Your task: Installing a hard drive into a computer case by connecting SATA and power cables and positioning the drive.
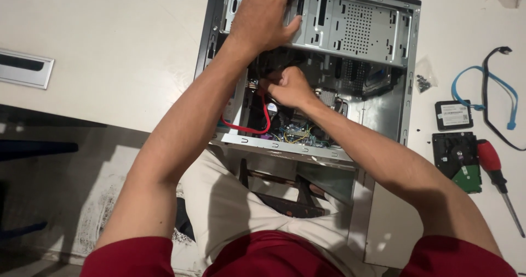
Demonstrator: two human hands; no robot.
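My left hand (263, 17) presses flat on the open grey metal computer case (350, 22) while my right hand (287, 86) pinches something hidden inside it, beside the red cable (257, 128) — I could snag that.

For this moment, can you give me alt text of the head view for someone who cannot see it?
A person leans over an open computer case on a white table, left hand braced on the metal drive cage, right hand reaching among the cables inside near a red cable. To the right lie two drives, a red-handled screwdriver and loose cables.
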